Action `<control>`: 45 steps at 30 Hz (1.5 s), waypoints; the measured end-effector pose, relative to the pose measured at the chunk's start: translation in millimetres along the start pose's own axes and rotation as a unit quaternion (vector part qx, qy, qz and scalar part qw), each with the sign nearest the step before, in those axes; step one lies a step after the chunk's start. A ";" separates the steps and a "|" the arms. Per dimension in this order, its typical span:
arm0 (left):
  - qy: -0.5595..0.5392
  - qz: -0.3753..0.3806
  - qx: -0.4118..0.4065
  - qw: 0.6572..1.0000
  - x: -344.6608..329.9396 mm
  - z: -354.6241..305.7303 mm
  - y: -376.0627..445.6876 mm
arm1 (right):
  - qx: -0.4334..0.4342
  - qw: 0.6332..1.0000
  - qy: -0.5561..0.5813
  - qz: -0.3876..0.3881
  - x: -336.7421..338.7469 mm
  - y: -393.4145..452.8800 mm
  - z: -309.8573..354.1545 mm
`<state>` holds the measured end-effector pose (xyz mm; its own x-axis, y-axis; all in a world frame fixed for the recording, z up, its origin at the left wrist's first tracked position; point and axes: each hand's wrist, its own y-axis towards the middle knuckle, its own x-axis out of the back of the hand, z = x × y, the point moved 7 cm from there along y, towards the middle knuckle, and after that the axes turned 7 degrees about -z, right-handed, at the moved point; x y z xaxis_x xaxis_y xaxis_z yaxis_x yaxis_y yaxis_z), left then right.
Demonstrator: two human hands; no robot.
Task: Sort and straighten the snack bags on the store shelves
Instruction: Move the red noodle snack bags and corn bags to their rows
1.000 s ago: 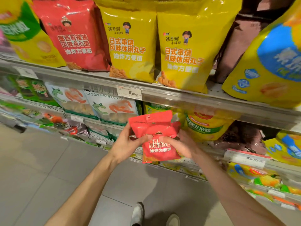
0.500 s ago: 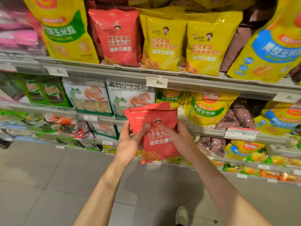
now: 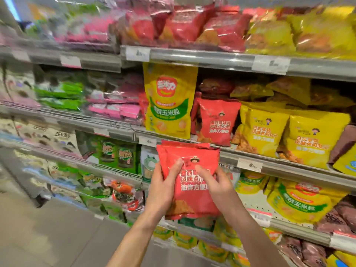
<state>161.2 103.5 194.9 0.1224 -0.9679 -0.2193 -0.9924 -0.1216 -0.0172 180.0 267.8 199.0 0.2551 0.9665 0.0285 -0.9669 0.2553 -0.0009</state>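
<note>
Gripping red snack bag (image 3: 192, 182) upright: left hand (image 3: 163, 186), right hand (image 3: 217, 185), before shelf (image 3: 289, 166).

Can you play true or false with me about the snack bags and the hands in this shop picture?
1. Both hands hold a red snack bag. True: the left hand and the right hand grip it from either side.
2. The held bag is already sitting on a shelf. False: it is in the air in front of the shelves.
3. A matching red bag stands on the shelf above the held one. True.
4. Right beside that shelf bag, on its left, is a blue bag. False: a tall yellow bag with a green band stands there.
5. The bags to the right of the shelf's red bag are green. False: those are yellow bags.
</note>
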 end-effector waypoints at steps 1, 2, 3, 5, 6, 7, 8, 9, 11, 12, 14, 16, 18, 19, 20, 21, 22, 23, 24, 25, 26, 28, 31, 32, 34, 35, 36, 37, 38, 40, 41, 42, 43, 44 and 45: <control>0.001 -0.006 -0.005 1.000 2.4 -9.5 12.6 | 0.006 1.000 -0.002 0.003 -8.7 9.0 10.4; 0.000 -0.008 -0.009 1.000 3.6 -19.3 24.2 | 0.007 1.000 -0.007 0.005 -16.2 20.2 16.6; -0.001 -0.012 -0.014 1.000 6.2 -27.8 35.8 | 0.009 1.000 -0.011 0.004 -23.7 30.6 24.1; 0.000 -0.018 -0.023 1.000 10.7 -44.0 56.1 | 0.017 1.000 -0.014 0.015 -39.3 53.2 34.0; 0.004 -0.018 -0.027 0.999 12.1 -51.4 65.4 | 0.017 1.000 -0.014 0.020 -47.0 64.7 36.3; 0.009 -0.017 -0.030 0.999 13.9 -58.2 73.7 | 0.021 0.999 -0.017 0.023 -54.9 72.1 41.3; 0.012 -0.018 -0.032 0.999 15.8 -65.0 81.5 | 0.032 0.999 -0.022 0.028 -62.7 80.4 45.4; 0.013 -0.018 -0.036 0.999 17.5 -72.1 88.5 | 0.044 0.998 -0.025 0.031 -70.5 88.5 49.8; 0.017 -0.016 -0.039 0.999 23.0 -82.2 103.8 | 0.055 0.998 -0.028 0.032 -84.5 105.0 55.9; 0.017 -0.013 -0.035 0.999 26.1 -85.5 110.8 | 0.054 0.997 -0.035 0.033 -91.8 112.6 58.3; 0.014 -0.014 -0.025 0.999 35.1 -89.5 122.9 | 0.050 0.997 -0.045 0.045 -107.4 120.1 63.0; 0.004 -0.019 -0.009 1.000 43.4 -93.6 135.5 | 0.052 0.996 -0.055 0.050 -120.4 127.5 65.8; -0.004 -0.014 0.006 1.000 50.5 -95.2 151.4 | 0.055 0.994 -0.076 0.048 -131.0 137.2 69.3; -0.005 -0.004 0.014 1.000 53.4 -94.8 159.6 | 0.057 0.993 -0.085 0.050 -136.5 140.3 71.5; -0.002 0.010 0.020 1.000 56.0 -94.0 167.6 | 0.060 0.992 -0.092 0.053 -142.3 143.4 72.1; 0.002 0.027 0.024 0.999 58.0 -93.6 174.2 | 0.063 0.992 -0.101 0.052 -147.4 145.0 72.7; 0.008 0.044 0.027 0.999 60.1 -93.0 181.0 | 0.064 0.991 -0.109 0.045 -151.8 147.3 72.7; 0.016 0.062 0.029 0.998 62.5 -92.8 187.4 | 0.063 0.991 -0.115 0.036 -155.4 148.5 73.6; 0.022 0.076 0.027 0.996 64.7 -93.9 193.0 | 0.061 0.991 -0.119 0.028 -158.8 149.6 74.7; 0.024 0.084 0.026 0.996 67.3 -95.3 199.2 | 0.058 0.991 -0.122 0.019 -162.1 148.4 77.4; 0.023 0.088 0.025 0.996 69.3 -97.5 204.9 | 0.054 0.990 -0.127 0.009 -165.0 147.1 80.1; 0.018 0.086 0.026 0.996 72.6 -100.1 216.3 | 0.055 0.990 -0.129 -0.015 -169.5 144.0 85.8; 0.003 0.086 0.022 0.996 74.7 -99.5 228.2 | 0.057 0.988 -0.132 -0.063 -175.5 139.7 89.4; 0.002 0.087 0.017 0.996 75.0 -99.1 231.1 | 0.053 0.985 -0.142 -0.079 -176.6 138.2 89.1; -0.003 0.094 0.016 0.995 75.1 -96.8 235.6 | 0.052 0.979 -0.166 -0.108 -176.0 133.8 88.5; -0.010 0.099 0.021 0.995 75.3 -94.5 237.8 | 0.063 0.975 -0.173 -0.128 -172.6 130.5 90.9; -0.017 0.102 0.029 0.994 76.0 -93.0 239.3 | 0.077 0.968 -0.179 -0.160 -164.9 128.5 94.4; -0.023 0.102 0.035 0.994 77.8 -91.2 241.7 | 0.101 0.957 -0.184 -0.199 -155.1 126.3 101.6; -0.027 0.102 0.038 0.994 80.0 -90.7 243.5 | 0.120 0.943 -0.194 -0.242 -144.0 125.9 108.2; -0.028 0.102 0.034 0.994 86.6 -90.7 247.6 | 0.128 0.917 -0.229 -0.300 -127.4 132.3 116.5; -0.025 0.101 0.029 0.994 90.5 -91.7 249.6 | 0.115 0.913 -0.246 -0.305 -123.7 141.4 116.0; -0.021 0.100 0.025 0.994 94.3 -93.1 251.3 | 0.100 0.913 -0.254 -0.302 -122.9 151.3 114.7; -0.021 0.098 0.023 0.995 98.4 -93.9 253.1 | 0.086 0.916 -0.257 -0.297 -124.0 161.2 112.0; -0.022 0.095 0.022 0.995 103.0 -95.2 254.9 | 0.077 0.917 -0.259 -0.294 -125.4 169.9 109.7; -0.024 0.090 0.018 0.995 108.2 -96.8 257.1 | 0.074 0.916 -0.258 -0.298 -125.5 176.9 107.7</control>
<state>-79.7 -53.8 261.2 -0.0569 -0.9615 -0.2689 -0.9981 0.0616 -0.0089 -24.0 188.8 302.9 0.7376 0.5048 0.4485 -0.6568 0.6907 0.3026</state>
